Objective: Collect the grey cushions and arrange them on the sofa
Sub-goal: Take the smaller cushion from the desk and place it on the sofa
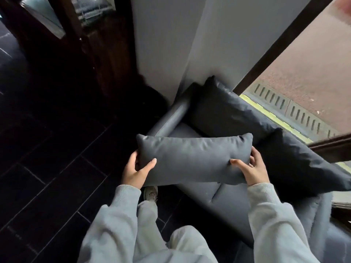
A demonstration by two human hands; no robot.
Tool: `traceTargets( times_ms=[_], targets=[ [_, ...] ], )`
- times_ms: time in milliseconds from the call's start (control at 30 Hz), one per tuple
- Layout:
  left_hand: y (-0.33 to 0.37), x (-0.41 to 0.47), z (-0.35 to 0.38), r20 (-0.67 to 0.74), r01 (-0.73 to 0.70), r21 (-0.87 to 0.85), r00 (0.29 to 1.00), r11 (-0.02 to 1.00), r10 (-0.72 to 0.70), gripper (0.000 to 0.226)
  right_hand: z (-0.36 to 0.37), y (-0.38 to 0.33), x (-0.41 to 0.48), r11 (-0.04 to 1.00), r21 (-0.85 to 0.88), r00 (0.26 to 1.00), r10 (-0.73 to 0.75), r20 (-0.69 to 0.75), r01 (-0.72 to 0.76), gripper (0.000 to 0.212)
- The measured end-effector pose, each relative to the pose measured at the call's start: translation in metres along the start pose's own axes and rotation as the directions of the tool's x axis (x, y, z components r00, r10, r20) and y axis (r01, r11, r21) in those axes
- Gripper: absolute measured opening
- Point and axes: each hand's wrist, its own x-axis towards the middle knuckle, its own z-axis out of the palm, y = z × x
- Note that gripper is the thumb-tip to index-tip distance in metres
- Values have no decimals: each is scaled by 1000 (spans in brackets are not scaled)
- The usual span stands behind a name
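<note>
Grey sofa, dark tiled floor, window

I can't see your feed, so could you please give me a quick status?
Left hand and right hand gripping grey cushion by its ends. Held above sofa seat. Two back cushions already placed. Nothing blocking.

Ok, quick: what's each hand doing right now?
Left hand: closed on the grey cushion, left end.
Right hand: closed on the same cushion, right end.

Grey cushion, darker charcoal back cushions, grey sofa, black tiled floor, pale grey sleeves
</note>
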Motion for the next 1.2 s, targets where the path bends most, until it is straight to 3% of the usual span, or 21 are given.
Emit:
traceTargets(
  times_ms=[200, 300, 433, 533, 667, 900, 1200],
  targets=[
    [-33, 79, 40, -153, 195, -107, 966, 975, -210, 54, 50, -2, 132, 996, -7, 992, 92, 90, -91, 56],
    [-64, 117, 68, -268, 261, -271, 904, 927, -333, 35, 90, 9, 204, 994, -48, 986, 104, 129, -99, 72],
    [-117, 166, 123, -351, 310, -434, 807, 846, -476, 32, 151, 53, 301, 988, -129, 963, 118, 243, -88, 78],
    [-156, 206, 158, -369, 297, -487, 783, 821, -502, 23, 189, 87, 365, 972, -233, 962, 90, 256, -28, 74],
    [-181, 248, 177, -382, 264, -520, 779, 813, -497, 36, 217, 113, 415, 936, -343, 977, -4, 215, 80, 64],
    [-217, 282, 179, -442, 192, -420, 810, 887, -385, 25, 236, 156, 444, 936, -318, 957, -59, 285, 152, 39],
    [-229, 311, 184, -507, 267, -368, 745, 891, -433, 32, 255, 157, 448, 855, -455, 954, -136, 267, 249, 52]
  ],
)
